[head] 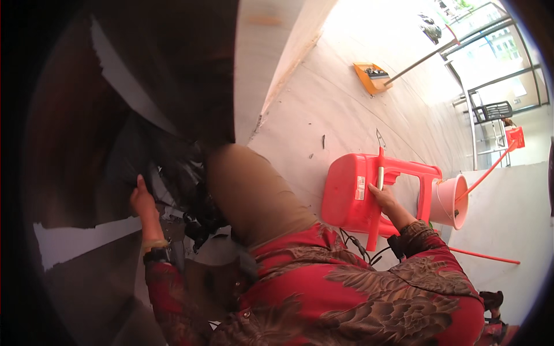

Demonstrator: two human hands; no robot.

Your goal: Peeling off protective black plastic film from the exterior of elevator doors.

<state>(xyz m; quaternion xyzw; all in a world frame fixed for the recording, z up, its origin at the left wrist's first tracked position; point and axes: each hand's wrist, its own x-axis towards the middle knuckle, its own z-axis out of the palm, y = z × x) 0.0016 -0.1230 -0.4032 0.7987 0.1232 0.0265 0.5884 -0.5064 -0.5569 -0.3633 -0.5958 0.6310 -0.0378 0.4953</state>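
Observation:
My left hand (143,202) is raised against a large dark sheet (78,181) with torn edges, one finger extended. Whether it grips the sheet is unclear in the shadow. A pale strip (125,86) shows along one ragged edge. Crumpled black scraps (199,220) hang or lie between that hand and my raised leg (255,194). My right hand (383,197) is closed around a hand tool (381,175) with a pale grip, a red section and a thin pointed metal head. That tool appears in front of a red plastic stool (344,190).
Beside the stool is a pink bucket (448,207) with a red-handled tool (489,173) leaning in it. A long-handled orange dustpan (368,86) holds dark debris. Small scraps (323,142) dot the pale floor (311,104). Cables (359,246) run near the stool. A chair (493,111) stands farther off.

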